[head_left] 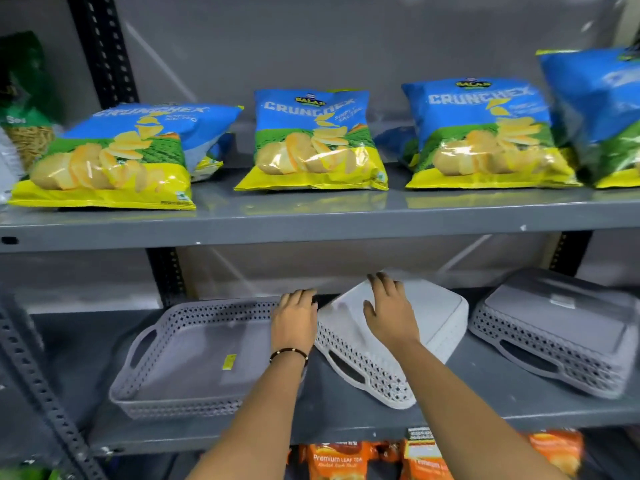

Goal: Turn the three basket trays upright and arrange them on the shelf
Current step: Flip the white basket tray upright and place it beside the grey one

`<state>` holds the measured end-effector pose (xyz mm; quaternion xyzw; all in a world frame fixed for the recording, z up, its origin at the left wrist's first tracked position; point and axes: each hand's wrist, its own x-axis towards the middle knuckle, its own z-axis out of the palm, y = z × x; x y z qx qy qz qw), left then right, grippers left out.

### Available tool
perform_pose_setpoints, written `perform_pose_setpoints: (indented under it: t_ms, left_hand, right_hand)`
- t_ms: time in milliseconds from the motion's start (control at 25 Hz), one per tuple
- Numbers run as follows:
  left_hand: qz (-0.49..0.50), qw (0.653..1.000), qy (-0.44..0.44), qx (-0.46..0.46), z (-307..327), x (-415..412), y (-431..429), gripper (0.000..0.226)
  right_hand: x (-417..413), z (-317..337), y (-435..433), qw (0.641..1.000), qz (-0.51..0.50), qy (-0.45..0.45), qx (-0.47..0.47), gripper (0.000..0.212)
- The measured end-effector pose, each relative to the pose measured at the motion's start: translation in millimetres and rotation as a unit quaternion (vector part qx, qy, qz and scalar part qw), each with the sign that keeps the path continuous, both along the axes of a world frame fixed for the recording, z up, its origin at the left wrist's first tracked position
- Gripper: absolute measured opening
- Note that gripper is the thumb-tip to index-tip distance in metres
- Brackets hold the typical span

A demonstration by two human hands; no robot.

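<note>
One grey tray (194, 355) sits upright outside the left hand (294, 318). The white tray (391, 337), tilted mid-flip, lies under the right hand (391, 315), both grips spread flat (nothing clamped). Beyond it, another grey tray (554, 327) waits inverted on the shelf (346, 427).

Both bare forearms reaching up from the bottom centre of the frame, nearly parallel. Left hand (294, 318) palm down, fingers curled forward at the tips, a thin dark beaded bracelet (289, 354) round the wrist. Right hand (389, 311) just right of it, slightly higher, flat, fingers spread and extended, thumb angled out leftward.
</note>
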<state>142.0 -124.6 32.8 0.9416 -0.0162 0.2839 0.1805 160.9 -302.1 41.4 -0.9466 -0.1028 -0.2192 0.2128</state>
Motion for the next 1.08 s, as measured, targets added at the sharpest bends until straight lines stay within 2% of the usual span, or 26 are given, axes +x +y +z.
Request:
perform_pose_setpoints:
  t_ms: [160, 400, 520, 680, 800, 960, 1080]
  left_hand:
    - [0.002, 0.992, 0.124, -0.03, -23.0, -13.5, -55.1, 0.046]
    - [0.085, 0.967, 0.201, -0.131, -46.8, -31.0, -126.0, 0.066]
    - [0.158, 0.939, 0.234, -0.193, -48.3, -34.5, -138.5, 0.074]
    - [0.218, 0.884, 0.277, -0.308, -54.6, -31.4, -149.3, 0.085]
    - [0.216, 0.84, 0.282, -0.41, -60.3, -26.2, -155.4, 0.077]
    - [0.204, 0.8, 0.256, -0.502, -57.4, -25.1, -172.2, 0.064]
    - [0.209, 0.78, 0.235, -0.541, -53.0, -22.4, -164.8, 0.064]
  right_hand:
    - [3.1, -13.8, -73.5, 0.997, 0.011, 0.076, 0.033, 0.065]
    - [26.5, -24.0, -158.8, 0.979, 0.035, 0.199, -0.016, 0.073]
    - [54.1, -30.2, -178.9, 0.971, 0.033, 0.233, -0.037, 0.076]
    - [94.4, -42.9, -195.4, 0.969, 0.034, 0.244, -0.031, 0.083]
    - [108.7, -51.9, -201.7, 0.957, 0.027, 0.288, 0.002, 0.091]
    - [118.4, -57.2, -201.4, 0.944, 0.013, 0.323, 0.067, 0.102]
    - [121.3, -44.2, -202.2, 0.93, 0.018, 0.316, 0.186, 0.093]
